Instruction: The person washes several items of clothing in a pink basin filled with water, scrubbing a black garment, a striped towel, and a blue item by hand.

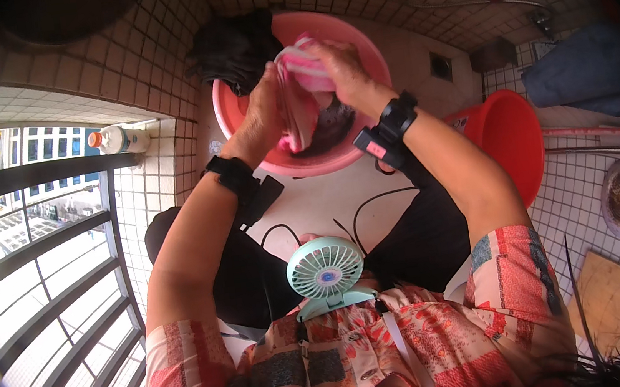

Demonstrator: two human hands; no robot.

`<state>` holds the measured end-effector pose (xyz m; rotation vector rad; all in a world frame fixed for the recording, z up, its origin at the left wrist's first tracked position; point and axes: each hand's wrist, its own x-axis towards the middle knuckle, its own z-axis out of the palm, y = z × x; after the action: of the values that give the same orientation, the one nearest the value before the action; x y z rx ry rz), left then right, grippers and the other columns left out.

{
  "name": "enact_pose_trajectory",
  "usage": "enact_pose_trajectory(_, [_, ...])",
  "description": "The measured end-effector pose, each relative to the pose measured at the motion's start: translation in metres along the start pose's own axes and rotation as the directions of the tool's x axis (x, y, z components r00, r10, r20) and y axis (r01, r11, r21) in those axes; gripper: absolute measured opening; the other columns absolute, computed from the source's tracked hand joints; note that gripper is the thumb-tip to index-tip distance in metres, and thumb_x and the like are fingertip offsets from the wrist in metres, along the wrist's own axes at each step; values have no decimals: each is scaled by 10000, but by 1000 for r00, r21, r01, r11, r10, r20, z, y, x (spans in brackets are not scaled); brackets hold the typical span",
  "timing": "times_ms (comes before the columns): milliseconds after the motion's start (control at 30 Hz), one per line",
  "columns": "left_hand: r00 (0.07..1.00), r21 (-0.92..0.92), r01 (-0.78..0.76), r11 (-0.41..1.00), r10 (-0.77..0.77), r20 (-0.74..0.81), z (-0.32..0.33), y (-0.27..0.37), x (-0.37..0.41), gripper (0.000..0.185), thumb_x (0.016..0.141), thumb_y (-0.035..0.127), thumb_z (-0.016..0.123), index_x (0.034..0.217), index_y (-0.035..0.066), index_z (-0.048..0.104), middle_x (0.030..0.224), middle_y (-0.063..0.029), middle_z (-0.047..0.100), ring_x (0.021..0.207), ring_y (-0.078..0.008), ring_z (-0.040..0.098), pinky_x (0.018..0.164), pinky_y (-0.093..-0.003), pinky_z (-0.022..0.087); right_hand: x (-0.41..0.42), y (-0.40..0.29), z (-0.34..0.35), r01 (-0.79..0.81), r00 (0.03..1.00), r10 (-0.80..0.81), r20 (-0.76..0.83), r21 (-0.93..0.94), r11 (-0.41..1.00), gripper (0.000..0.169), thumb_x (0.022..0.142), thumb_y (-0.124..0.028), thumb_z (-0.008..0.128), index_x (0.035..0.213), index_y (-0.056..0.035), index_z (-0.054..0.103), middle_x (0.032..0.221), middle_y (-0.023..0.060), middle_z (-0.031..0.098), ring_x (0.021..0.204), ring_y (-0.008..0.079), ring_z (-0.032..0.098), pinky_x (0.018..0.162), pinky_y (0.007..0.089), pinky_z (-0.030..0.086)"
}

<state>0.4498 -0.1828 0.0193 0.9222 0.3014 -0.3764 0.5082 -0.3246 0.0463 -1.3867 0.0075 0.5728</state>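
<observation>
Both hands hold a pink cloth with white stripes (297,88) above a large pink plastic basin (377,54). My left hand (262,109) grips the cloth's left side, where a fold hangs down. Its upper right part is bunched in my right hand (346,70). Dark liquid or dark wet fabric (334,127) lies in the basin under the cloth; which of the two I cannot tell. A heap of black fabric (237,48) hangs over the basin's far left rim. Each wrist wears a black strapped device.
A red bucket (513,145) lies tipped at the right, near a blue-grey cloth (585,70). A clear bottle with an orange cap (120,140) rests on the ledge above the metal railing (42,235). A light-green small fan (325,270) hangs at my chest. A board (610,301) lies lower right.
</observation>
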Motion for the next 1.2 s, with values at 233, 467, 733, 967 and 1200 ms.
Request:
enact_pose_trajectory(233, [932, -451, 213, 867, -42, 359, 2, 5, 6, 441, 879, 479, 419, 926, 76, 590, 895, -107, 604, 885, -270, 572, 831, -383, 444, -41, 3, 49, 489, 847, -507, 157, -602, 631, 293, 780, -287, 555, 688, -8, 553, 753, 134, 551, 706, 291, 553, 668, 377, 428])
enact_pose_trajectory(467, [988, -219, -27, 975, -7, -153, 26, -17, 10, 246, 885, 205, 412, 982, 30, 555, 934, -150, 579, 820, -272, 573, 679, -407, 490, 7, 12, 3, 171, 932, -351, -88, -747, 642, 313, 823, -305, 468, 793, -27, 607, 862, 182, 615, 834, 354, 581, 727, 414, 454])
enact_pose_trajectory(733, [949, -126, -186, 974, 145, -278, 10, -13, 18, 250, 880, 232, 475, 967, 15, 563, 891, -122, 589, 788, -239, 571, 691, -373, 474, -29, 22, 36, 413, 783, -622, -7, -741, 529, 341, 880, -353, 421, 999, -62, 552, 905, 179, 572, 834, 374, 564, 720, 423, 458])
enact_pose_trajectory(967, [928, 411, -78, 908, 217, -303, 39, 4, 14, 276, 900, 200, 396, 964, -38, 520, 817, -145, 588, 682, -270, 609, 611, -379, 526, 19, 43, -20, 266, 894, -448, 1, -805, 530, 249, 877, -170, 400, 1009, -25, 554, 921, 173, 585, 841, 314, 580, 696, 370, 481])
enact_pose_trajectory(1200, [920, -147, -310, 939, 258, -294, 74, 53, -5, 288, 931, 209, 361, 942, -34, 514, 829, -135, 574, 691, -240, 587, 590, -379, 522, -18, 35, -25, -82, 969, 212, 124, -649, 756, 344, 772, -253, 610, 1030, -35, 547, 935, 104, 592, 856, 208, 555, 769, 325, 441])
